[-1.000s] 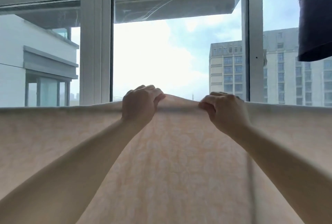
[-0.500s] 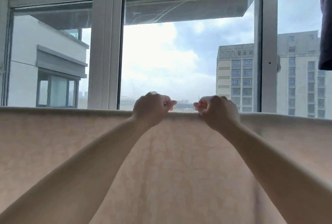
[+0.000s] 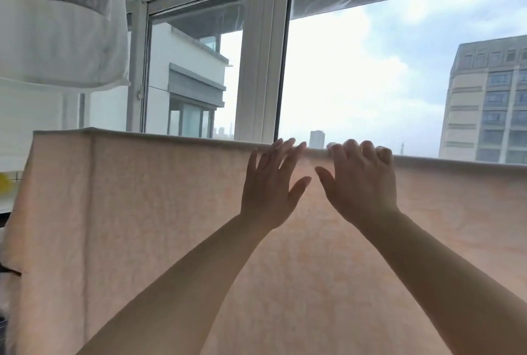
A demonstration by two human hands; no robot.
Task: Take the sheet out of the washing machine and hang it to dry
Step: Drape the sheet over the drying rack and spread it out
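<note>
Sheet (image 3: 142,212) is hanging draped right under your fingertips; left hand (image 3: 271,183) and right hand (image 3: 362,180) are lying open, gripping nothing. You're smoothing: be sweeping outward, evening the fold.

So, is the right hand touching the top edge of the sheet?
Touching. The head view shows the right hand with its fingertips curled over the top fold of the sheet.

- A single head-worn view is given, faced forward and slightly upward, toward the window (image 3: 265,49).
- The hung sheet (image 3: 142,212) is seen from close, at arm's reach.
</note>
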